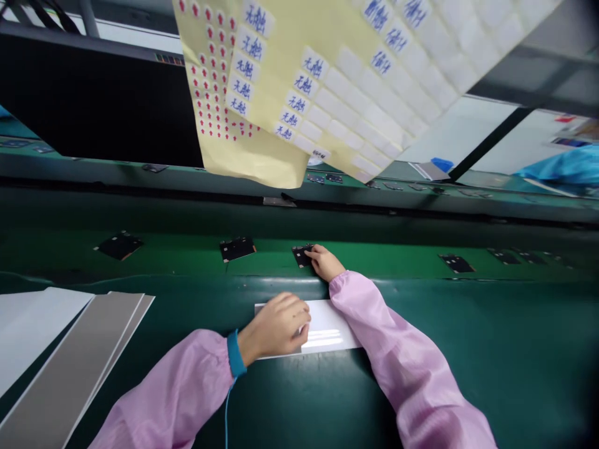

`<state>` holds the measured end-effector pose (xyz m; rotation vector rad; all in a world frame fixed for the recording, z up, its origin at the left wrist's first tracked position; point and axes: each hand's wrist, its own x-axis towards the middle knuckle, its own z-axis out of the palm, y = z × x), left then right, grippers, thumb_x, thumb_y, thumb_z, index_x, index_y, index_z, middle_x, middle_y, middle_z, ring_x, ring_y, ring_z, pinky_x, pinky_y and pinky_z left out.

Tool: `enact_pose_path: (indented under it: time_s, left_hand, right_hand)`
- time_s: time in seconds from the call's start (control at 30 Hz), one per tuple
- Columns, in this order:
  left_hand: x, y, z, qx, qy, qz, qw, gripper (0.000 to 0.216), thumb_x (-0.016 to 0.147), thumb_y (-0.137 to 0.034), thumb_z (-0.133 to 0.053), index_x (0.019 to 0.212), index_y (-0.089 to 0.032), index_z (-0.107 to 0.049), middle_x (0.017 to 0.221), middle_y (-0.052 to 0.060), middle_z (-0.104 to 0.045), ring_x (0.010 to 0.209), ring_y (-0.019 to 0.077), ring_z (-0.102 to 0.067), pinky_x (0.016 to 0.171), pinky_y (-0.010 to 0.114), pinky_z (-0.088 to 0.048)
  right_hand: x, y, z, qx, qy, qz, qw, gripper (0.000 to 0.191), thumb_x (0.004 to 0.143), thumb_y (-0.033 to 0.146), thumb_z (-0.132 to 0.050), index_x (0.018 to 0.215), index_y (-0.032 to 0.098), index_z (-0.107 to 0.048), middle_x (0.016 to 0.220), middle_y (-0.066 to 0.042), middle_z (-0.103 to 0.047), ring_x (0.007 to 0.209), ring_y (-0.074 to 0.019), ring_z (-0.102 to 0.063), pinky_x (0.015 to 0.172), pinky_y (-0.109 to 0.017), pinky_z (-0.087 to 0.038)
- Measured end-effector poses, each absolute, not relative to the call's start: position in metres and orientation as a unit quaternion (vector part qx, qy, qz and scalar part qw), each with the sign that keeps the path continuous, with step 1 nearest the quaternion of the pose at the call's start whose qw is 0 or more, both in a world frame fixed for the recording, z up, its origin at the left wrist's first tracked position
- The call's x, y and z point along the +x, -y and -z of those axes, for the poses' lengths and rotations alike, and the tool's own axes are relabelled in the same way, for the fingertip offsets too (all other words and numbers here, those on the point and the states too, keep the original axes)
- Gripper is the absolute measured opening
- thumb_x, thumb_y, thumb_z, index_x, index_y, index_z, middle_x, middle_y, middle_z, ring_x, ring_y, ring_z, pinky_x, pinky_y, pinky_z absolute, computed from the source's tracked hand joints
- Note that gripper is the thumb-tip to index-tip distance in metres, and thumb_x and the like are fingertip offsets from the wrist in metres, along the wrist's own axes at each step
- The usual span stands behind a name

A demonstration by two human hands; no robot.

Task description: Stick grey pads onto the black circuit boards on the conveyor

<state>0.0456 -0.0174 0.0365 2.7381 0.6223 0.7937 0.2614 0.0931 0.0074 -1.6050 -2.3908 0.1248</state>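
Note:
My right hand (pixel 326 264) reaches out to a thin black circuit board (pixel 302 255) lying on the green belt (pixel 178 255). Its fingers are pinched at the board's right edge. Nearer to me, my left hand (pixel 279 324) hovers over or rests on a glossy white sheet (pixel 330 327) with a grey strip at its left end. The fingers of that hand are curled in, and whatever is in them, if anything, is hidden. A blue strap (pixel 236 354) with a thin cord circles the left wrist.
More boards lie along the belt, such as one black board (pixel 238 249) to the left and another board (pixel 457 263) to the right. Grey and white panels (pixel 70 362) are stacked at left. Yellow label sheets (pixel 262 159) hang overhead beside a dark monitor (pixel 98 100).

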Motion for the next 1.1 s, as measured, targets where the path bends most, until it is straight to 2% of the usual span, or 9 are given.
enact_pose_path:
  time_s: [0.1,0.2,0.27,0.33,0.47,0.6,0.83,1.1]
  left_hand:
    - [0.049,0.049,-0.044,0.930,-0.219,-0.251,0.157,0.012,0.083,-0.023,-0.049,0.088,-0.017,-0.058,0.096,0.005,-0.061,0.088,0.0189,-0.054,0.086,0.035,-0.043]
    - [0.045,0.070,-0.049,0.926,-0.262,-0.221,0.161,0.015,0.082,-0.025,-0.051,0.095,-0.019,-0.057,0.107,0.007,-0.058,0.099,0.0226,-0.052,0.092,0.039,-0.041]
    - [0.039,0.077,-0.047,0.922,-0.295,-0.209,0.137,0.018,0.082,-0.023,-0.050,0.098,-0.019,-0.056,0.113,0.008,-0.055,0.107,0.0251,-0.050,0.098,0.043,-0.038]
    - [0.034,0.080,-0.038,0.916,-0.323,-0.211,0.109,0.022,0.082,-0.022,-0.050,0.102,-0.018,-0.055,0.116,0.009,-0.053,0.111,0.0265,-0.047,0.103,0.047,-0.033]
    - [0.028,0.075,-0.018,0.903,-0.353,-0.234,0.072,0.023,0.081,-0.024,-0.050,0.102,-0.017,-0.053,0.114,0.010,-0.052,0.113,0.0282,-0.045,0.104,0.050,-0.029]
    - [0.025,0.069,-0.009,0.905,-0.345,-0.237,0.083,0.020,0.085,-0.026,-0.046,0.102,-0.018,-0.052,0.112,0.009,-0.052,0.110,0.0266,-0.046,0.099,0.048,-0.033]
    - [0.023,0.068,-0.008,0.904,-0.345,-0.237,0.093,0.021,0.085,-0.019,-0.042,0.104,-0.019,-0.052,0.113,0.007,-0.053,0.110,0.0243,-0.046,0.096,0.045,-0.035]
    - [0.025,0.070,-0.011,0.886,-0.378,-0.246,0.113,0.022,0.083,-0.020,-0.046,0.104,-0.017,-0.051,0.117,0.010,-0.051,0.112,0.0260,-0.045,0.095,0.044,-0.036]
  right_hand:
    - [0.260,-0.089,-0.015,-0.564,0.824,-0.022,0.053,0.031,0.084,0.010,-0.043,0.109,0.014,-0.062,0.103,-0.013,-0.056,0.097,-0.0209,-0.053,0.082,-0.028,-0.044]
    - [0.261,-0.088,-0.029,-0.588,0.807,-0.042,0.030,0.032,0.080,0.008,-0.048,0.109,0.012,-0.063,0.104,-0.015,-0.055,0.097,-0.0221,-0.053,0.084,-0.030,-0.044]
    - [0.262,-0.082,-0.037,-0.605,0.793,-0.058,0.043,0.037,0.077,0.003,-0.049,0.111,0.011,-0.062,0.103,-0.014,-0.055,0.096,-0.0204,-0.053,0.088,-0.031,-0.042]
    - [0.261,-0.066,-0.043,-0.619,0.778,-0.054,0.098,0.038,0.077,0.001,-0.046,0.110,0.011,-0.061,0.104,-0.012,-0.055,0.097,-0.0186,-0.053,0.091,-0.031,-0.041]
    - [0.237,-0.010,-0.041,-0.590,0.769,-0.067,0.235,0.023,0.078,0.003,-0.044,0.091,0.012,-0.060,0.094,-0.010,-0.055,0.089,-0.0167,-0.053,0.083,-0.028,-0.043]
    - [0.202,0.034,-0.026,-0.583,0.774,-0.131,0.209,0.017,0.075,0.002,-0.046,0.083,0.015,-0.054,0.081,-0.005,-0.053,0.076,-0.0155,-0.051,0.074,-0.027,-0.043]
    - [0.191,0.042,-0.020,-0.586,0.790,-0.108,0.141,0.013,0.078,0.004,-0.044,0.083,0.012,-0.053,0.086,-0.009,-0.053,0.084,-0.0182,-0.051,0.078,-0.029,-0.042]
    - [0.204,0.041,-0.019,-0.556,0.786,-0.202,0.179,0.017,0.072,0.000,-0.048,0.078,0.015,-0.054,0.080,-0.004,-0.052,0.074,-0.0140,-0.050,0.074,-0.026,-0.042]
